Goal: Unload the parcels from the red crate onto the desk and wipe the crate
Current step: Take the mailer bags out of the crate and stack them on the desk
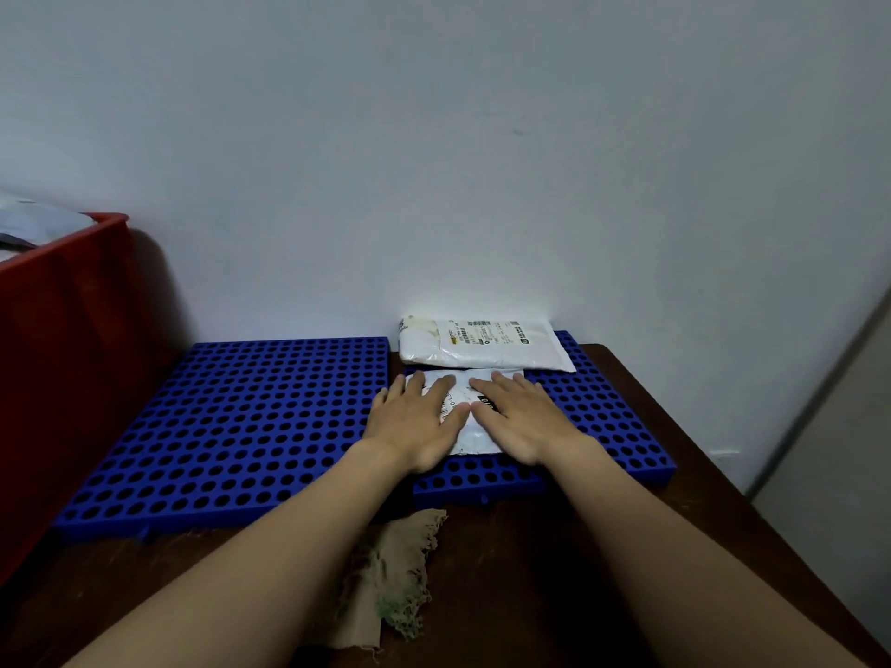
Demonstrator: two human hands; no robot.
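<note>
The red crate [62, 359] stands at the left edge of the desk, with pale parcels [33, 224] showing over its rim. A white parcel with a printed label [487, 344] lies on the right blue perforated mat [607, 412], against the wall. In front of it lies a second white parcel [470, 426]. My left hand [414, 421] and my right hand [516, 417] both rest flat on this second parcel, fingers straight, side by side. A frayed beige rag [390, 580] lies on the dark wooden desk [627, 547] between my forearms.
A second blue perforated mat [231, 426] covers the desk between the crate and the parcels. A pale wall rises right behind the desk. The desk's right edge [752, 513] drops off beside a grey floor or panel.
</note>
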